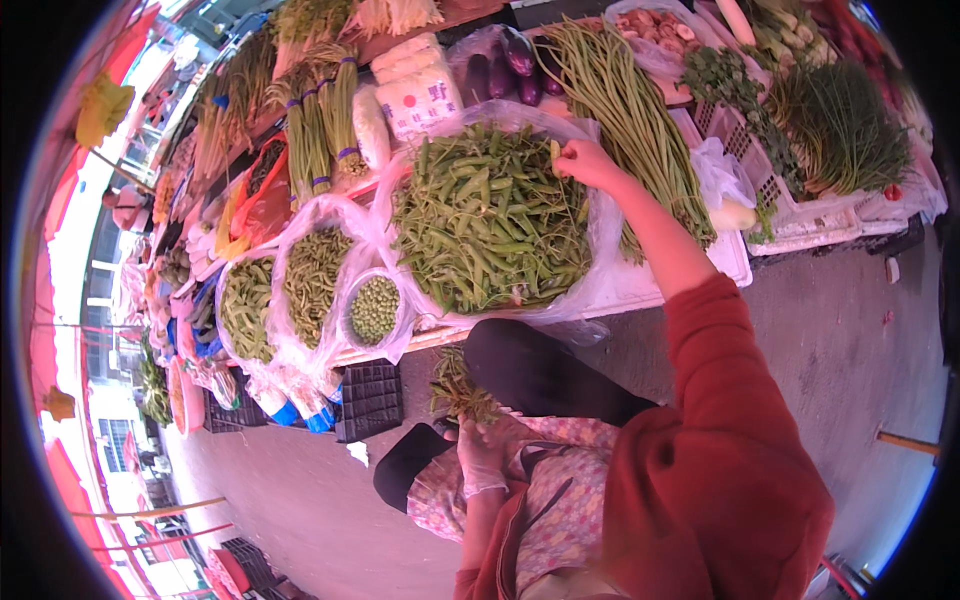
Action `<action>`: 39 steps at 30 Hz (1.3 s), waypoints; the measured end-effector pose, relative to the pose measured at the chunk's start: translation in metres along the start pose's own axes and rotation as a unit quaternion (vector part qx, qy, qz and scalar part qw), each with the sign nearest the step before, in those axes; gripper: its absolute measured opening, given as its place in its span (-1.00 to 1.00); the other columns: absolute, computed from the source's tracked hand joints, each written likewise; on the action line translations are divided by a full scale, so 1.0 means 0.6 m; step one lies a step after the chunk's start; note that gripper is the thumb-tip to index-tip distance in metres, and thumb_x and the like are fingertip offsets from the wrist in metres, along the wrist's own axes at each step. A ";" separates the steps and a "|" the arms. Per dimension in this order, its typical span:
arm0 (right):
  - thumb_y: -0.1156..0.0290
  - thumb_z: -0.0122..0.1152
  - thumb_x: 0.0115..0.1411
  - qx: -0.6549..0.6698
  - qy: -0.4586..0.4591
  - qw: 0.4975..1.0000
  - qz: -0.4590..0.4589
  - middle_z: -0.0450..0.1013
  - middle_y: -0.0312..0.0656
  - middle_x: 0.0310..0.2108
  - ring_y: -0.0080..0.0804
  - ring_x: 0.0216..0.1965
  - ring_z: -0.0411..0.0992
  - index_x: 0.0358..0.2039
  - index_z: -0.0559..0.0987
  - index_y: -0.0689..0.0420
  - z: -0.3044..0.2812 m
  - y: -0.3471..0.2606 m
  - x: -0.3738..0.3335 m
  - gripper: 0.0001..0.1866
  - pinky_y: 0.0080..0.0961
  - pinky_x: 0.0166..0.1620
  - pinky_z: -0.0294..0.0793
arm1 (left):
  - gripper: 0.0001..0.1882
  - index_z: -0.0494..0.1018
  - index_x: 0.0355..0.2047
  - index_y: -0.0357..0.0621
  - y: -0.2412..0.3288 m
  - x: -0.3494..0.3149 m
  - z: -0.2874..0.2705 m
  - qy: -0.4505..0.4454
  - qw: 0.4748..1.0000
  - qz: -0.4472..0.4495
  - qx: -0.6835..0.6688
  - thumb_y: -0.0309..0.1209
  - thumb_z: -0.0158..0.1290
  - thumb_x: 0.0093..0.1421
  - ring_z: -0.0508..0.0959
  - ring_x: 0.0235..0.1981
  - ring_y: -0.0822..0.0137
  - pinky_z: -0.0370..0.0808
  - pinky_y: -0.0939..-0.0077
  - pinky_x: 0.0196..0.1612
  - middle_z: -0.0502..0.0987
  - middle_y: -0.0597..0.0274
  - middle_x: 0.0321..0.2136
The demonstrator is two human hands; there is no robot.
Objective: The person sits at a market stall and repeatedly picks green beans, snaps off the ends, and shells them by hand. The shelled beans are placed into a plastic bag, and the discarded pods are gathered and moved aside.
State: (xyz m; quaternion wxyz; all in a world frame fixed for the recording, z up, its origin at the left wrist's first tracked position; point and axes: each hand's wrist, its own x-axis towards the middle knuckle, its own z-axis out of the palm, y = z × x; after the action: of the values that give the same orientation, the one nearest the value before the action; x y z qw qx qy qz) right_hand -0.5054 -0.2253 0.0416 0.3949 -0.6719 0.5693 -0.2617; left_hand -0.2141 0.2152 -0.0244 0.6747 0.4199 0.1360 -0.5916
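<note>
Stall counter (425, 340), near edge: broad heap of slender green pea pods (490, 225), clear plastic lining; leftward, round white bowl (348, 318) of shelled green peas (375, 308). Right hand (585, 163): at heap's far right, fingertips pinching small yellowish piece (555, 149). Left hand (485, 450): gripping tangled green bunch (460, 388), before near edge. Toward far edge: glossy purple eggplants (503, 75).

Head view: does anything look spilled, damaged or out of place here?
The right hand holds a yellowish piece, off-colour beside the green pods. A white scrap lies on the ground near the black crate, looking like stray litter.
</note>
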 end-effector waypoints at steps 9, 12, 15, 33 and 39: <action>0.49 0.10 0.27 0.499 -0.182 0.848 -0.012 0.46 -0.26 -0.27 -0.51 -0.30 0.47 0.04 0.43 0.21 0.085 -0.145 -0.177 -0.68 -0.49 -0.14 0.54 | -0.75 0.42 -0.14 -0.11 0.035 -0.064 0.111 -0.026 0.982 0.056 0.178 -0.33 0.04 0.18 0.34 -0.55 0.57 0.19 0.78 -0.62 0.37 0.44 -0.51; 0.51 0.12 0.25 0.456 -0.250 0.852 -0.053 0.51 -0.17 -0.17 -0.50 -0.27 0.49 -0.03 0.48 0.26 0.142 -0.201 -0.235 -0.72 -0.51 -0.14 0.54 | -0.73 0.43 -0.12 -0.08 0.057 -0.081 0.155 -0.085 0.958 0.101 0.256 -0.26 -0.01 0.21 0.33 -0.52 0.59 0.18 0.76 -0.53 0.37 0.45 -0.49; 0.57 0.18 0.19 0.350 -0.272 0.891 -0.101 0.52 -0.18 -0.23 -0.51 -0.29 0.50 -0.11 0.51 0.29 0.193 -0.246 -0.292 -0.75 -0.60 -0.15 0.52 | -0.82 0.43 -0.30 -0.07 0.088 -0.097 0.197 -0.100 0.900 0.192 0.378 -0.25 -0.04 0.25 0.26 -0.61 0.62 0.10 0.77 -0.59 0.33 0.46 -0.56; 0.68 0.22 0.03 0.143 -0.156 0.864 -0.457 0.51 -0.15 -0.28 -0.31 -0.24 0.52 -0.29 0.60 0.21 0.278 -0.321 -0.399 -0.80 -0.49 -0.15 0.51 | -0.79 0.32 -0.48 -0.07 0.125 -0.122 0.205 -0.099 0.945 0.219 0.223 -0.26 -0.12 0.25 0.19 -0.74 0.57 0.03 0.68 -0.66 0.31 0.38 -0.70; 0.74 0.21 -0.01 0.206 -0.106 0.883 -0.408 0.51 -0.14 -0.36 -0.34 -0.31 0.51 -0.35 0.56 0.24 0.316 -0.317 -0.427 -0.81 -0.54 -0.22 0.50 | -0.81 0.34 -0.48 -0.09 0.118 -0.106 0.193 -0.087 0.933 0.277 0.211 -0.33 -0.13 0.25 0.18 -0.75 0.58 0.06 0.69 -0.66 0.33 0.40 -0.70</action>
State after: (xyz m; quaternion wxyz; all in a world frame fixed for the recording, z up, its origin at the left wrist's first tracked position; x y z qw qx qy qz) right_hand -0.3024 0.0751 0.1198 0.4408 -0.7720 0.1326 -0.4383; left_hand -0.2027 0.1710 0.1181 0.7170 0.5205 -0.1731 -0.4302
